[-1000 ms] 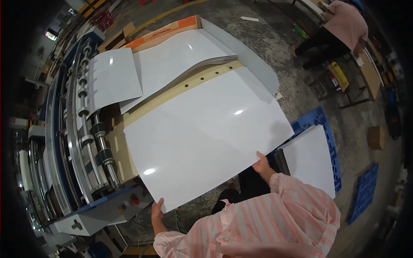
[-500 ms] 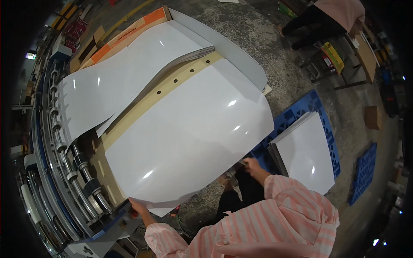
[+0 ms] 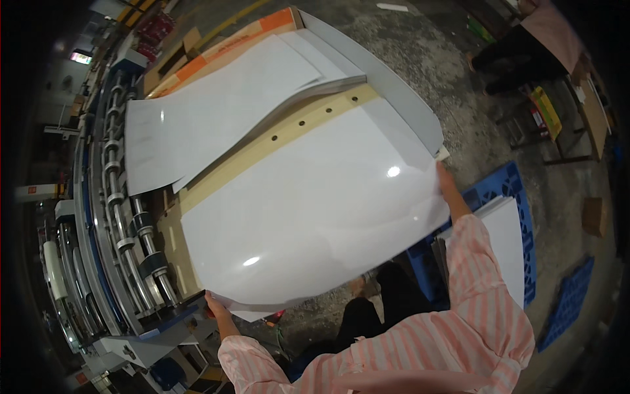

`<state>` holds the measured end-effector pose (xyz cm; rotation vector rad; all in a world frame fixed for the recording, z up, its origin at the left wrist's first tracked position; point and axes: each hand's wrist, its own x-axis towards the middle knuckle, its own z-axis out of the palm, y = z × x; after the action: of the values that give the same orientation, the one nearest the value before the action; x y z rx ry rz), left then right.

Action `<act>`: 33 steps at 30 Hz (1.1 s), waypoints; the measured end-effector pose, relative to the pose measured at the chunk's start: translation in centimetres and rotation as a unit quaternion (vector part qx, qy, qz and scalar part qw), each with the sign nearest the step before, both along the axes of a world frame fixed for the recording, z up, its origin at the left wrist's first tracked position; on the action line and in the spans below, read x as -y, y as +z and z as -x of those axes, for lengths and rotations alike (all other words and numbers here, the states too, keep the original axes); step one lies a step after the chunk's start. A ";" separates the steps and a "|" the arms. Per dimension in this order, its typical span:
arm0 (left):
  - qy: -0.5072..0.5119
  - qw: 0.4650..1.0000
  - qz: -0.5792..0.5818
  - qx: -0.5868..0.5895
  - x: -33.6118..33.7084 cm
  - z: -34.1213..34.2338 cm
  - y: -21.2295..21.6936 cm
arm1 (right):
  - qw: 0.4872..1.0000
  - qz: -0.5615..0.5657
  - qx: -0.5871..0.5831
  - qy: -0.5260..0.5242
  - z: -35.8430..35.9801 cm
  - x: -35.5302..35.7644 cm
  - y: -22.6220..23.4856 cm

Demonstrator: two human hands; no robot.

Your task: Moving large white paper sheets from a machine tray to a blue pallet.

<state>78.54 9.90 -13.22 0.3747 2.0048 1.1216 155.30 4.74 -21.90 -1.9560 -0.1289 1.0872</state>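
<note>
A large glossy white sheet (image 3: 308, 197) lies bowed over the tan feed board (image 3: 289, 130), its near edge sagging past the board. My left hand (image 3: 218, 308) pinches the near left corner of this sheet, beside the machine's rollers. At the right edge, my right hand (image 3: 449, 184) grips the same sheet, its fingers partly hidden by the sheet's rim. Beyond the board, a stack of white sheets (image 3: 243, 82) lies in a wavy slope down toward the rollers (image 3: 121, 197).
To my right, another stack of white sheets (image 3: 505, 236) rests on a blue plastic pallet (image 3: 502, 177). A second blue pallet (image 3: 567, 302) and a cardboard box (image 3: 594, 217) stand farther right. A grey panel (image 3: 394, 98) borders the board. A co-worker (image 3: 551, 39) bends over at the far right.
My right hand has moved from the sheet's near edge out to its right edge. My left hand stays at the near left corner. The whole view has shifted somewhat.
</note>
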 end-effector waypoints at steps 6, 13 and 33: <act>-0.040 0.999 0.007 0.000 6.4 1.0 1.8 | 0.978 0.103 0.180 0.031 0.5 11.8 5.3; -0.063 0.998 0.023 0.016 11.2 1.6 7.7 | 0.962 0.147 0.207 -0.104 8.7 31.5 17.5; -0.577 0.812 -0.087 -0.027 14.5 -38.5 7.2 | 0.757 0.032 0.072 -0.649 18.5 83.1 16.6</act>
<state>117.07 -4.63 -6.01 1.4784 1.2561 0.4661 136.76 -78.37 -5.26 -1.5716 1.0584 -0.0159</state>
